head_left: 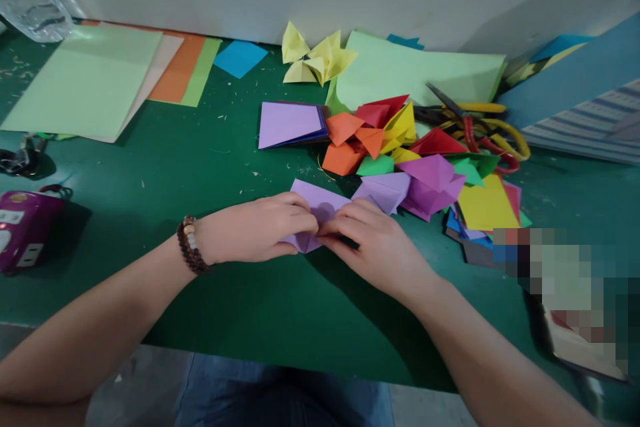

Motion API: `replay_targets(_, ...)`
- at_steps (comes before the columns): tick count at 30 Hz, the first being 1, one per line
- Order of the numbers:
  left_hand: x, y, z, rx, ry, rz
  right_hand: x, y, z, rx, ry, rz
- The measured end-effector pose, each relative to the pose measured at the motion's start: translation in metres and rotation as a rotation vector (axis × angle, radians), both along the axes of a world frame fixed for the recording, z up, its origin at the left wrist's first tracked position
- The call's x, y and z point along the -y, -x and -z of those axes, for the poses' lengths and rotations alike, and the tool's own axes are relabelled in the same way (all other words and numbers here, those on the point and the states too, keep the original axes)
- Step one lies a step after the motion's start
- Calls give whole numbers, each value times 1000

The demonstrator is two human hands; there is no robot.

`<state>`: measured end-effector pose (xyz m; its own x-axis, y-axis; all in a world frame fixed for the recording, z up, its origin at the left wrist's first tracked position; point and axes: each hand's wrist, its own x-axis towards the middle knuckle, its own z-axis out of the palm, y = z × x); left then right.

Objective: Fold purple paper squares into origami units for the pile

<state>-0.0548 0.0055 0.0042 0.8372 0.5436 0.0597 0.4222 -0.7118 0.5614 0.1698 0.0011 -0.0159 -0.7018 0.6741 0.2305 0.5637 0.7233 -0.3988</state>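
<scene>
My left hand (257,227), with a bead bracelet at the wrist, and my right hand (373,243) meet at the middle of the green table (210,160). Both pinch a partly folded lilac paper (320,203) that lies on the table; their fingertips press together on its near edge. Its upper flap shows above my fingers, the lower tip pokes out below them. Just behind lies a pile of folded paper shapes (395,153) in orange, red, yellow, green and purple.
A stack of lilac squares (287,123) lies behind my hands. Large paper sheets (95,77) rest at the back left, a light green sheet (415,70) and scissors (475,123) at the back right. Yellow folded pieces (315,57) sit by the wall. A purple device (25,227) sits at the left edge.
</scene>
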Motion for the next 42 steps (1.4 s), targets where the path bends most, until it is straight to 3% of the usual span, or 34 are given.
replay_targets(16,1,-2,-2,-42,-1,-12,11,13,10,6,-189,-101)
replay_targets(21,2,-2,-2,-47,-13,-17,14,16,10,-112,-110,-148)
replay_targets(23,2,-2,-3,-52,0,-19,12,13,7,-203,-7,-100)
replay_targets(25,3,-1,-4,-61,5,-1,9,8,5,-307,74,72)
replay_targets(28,5,0,-7,-89,-35,49,5,2,5,-402,73,304)
replay_targets(33,12,1,-8,-172,-134,45,4,2,6,-391,88,303)
replay_targets(37,29,-6,-7,-260,-259,-2,8,-3,-2,-464,229,376)
replay_targets(42,61,-27,-2,-414,-379,-202,21,-10,-6,-430,425,462)
